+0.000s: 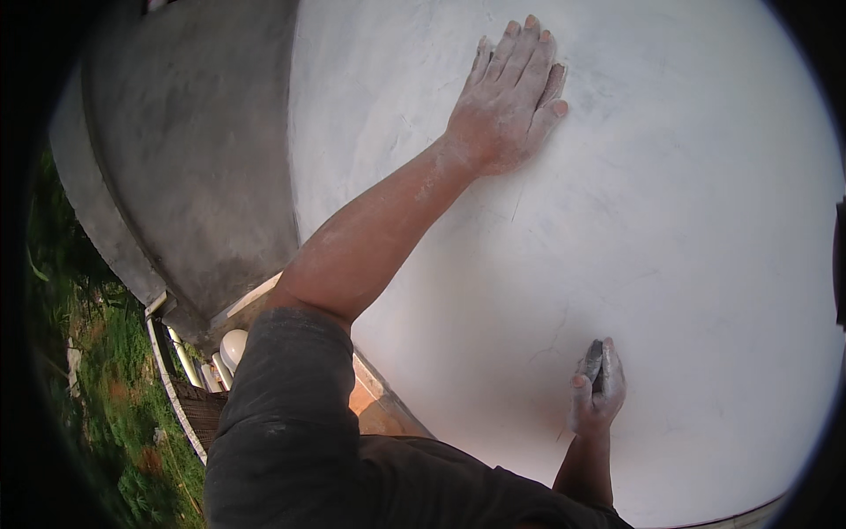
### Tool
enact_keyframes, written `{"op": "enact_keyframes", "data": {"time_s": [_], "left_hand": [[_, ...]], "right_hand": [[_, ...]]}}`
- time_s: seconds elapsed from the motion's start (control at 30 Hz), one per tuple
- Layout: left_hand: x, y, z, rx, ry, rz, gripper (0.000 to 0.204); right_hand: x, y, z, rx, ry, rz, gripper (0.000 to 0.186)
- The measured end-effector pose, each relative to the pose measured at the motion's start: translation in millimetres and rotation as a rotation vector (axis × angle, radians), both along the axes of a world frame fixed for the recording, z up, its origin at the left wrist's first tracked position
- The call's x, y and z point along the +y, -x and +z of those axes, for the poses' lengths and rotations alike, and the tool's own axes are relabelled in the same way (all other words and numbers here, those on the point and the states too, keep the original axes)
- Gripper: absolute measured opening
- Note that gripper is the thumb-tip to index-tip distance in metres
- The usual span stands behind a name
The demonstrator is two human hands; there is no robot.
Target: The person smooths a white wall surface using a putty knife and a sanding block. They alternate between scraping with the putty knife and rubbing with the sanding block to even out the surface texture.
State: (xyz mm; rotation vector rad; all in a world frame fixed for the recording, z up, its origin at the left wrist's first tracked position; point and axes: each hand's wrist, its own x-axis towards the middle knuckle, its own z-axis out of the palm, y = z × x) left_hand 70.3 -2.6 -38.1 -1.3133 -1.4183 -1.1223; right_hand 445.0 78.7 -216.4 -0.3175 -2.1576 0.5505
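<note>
Left hand (504, 110) clasping pad (554, 84) against wall (696, 229), right hand (604, 398) gripping dark piece (595, 358); sanding, I reckon; next stroke wants even pressure.

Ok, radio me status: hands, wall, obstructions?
Left hand flat over greyish pad. Right hand holding dark piece. White wall faintly marked. No obstruction visible.

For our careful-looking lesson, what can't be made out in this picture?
All in the head view:
- Pad: mostly hidden beneath the left hand.
- Dark piece: partly covered by the right hand, so its full shape is unclear.
- Dark object at far right: cut off by the picture's edge.
- Plants: too blurred to tell their kind.
</note>
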Motion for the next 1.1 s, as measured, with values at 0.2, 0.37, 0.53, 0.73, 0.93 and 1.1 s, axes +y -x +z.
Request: {"op": "enact_keyframes", "data": {"time_s": [0.2, 0.37, 0.53, 0.73, 0.93, 1.1], "left_hand": [[10.5, -31.1, -16.9, -0.046, 0.025, -0.026, 0.077], [1.2, 35.4, -3.6, -0.236, -0.107, 0.103, 0.085], [8.7, -25.2, -24.8, -0.030, 0.065, 0.007, 0.110], [11.5, 44.3, -5.6, -0.250, -0.146, 0.078, 0.119], [0.4, -8.1, -30.2, 0.035, 0.057, -0.042, 0.118], [9.5, 59.5, -9.1, -0.430, -0.203, 0.131, 0.122]], "right_hand": [[2.1, -0.2, 3.5, 0.001, 0.001, -0.040, 0.074], [2.8, -2.7, 7.6, 0.044, 0.091, 0.008, 0.076], [0.5, -2.6, 14.6, 0.025, 0.211, -0.005, 0.078], [-11.8, -0.7, 22.7, 0.060, 0.346, 0.031, 0.089], [-30.3, 4.2, 30.8, 0.115, 0.458, 0.014, 0.097], [-39.1, 11.0, 37.6, 0.159, 0.417, 0.080, 0.098]]}}
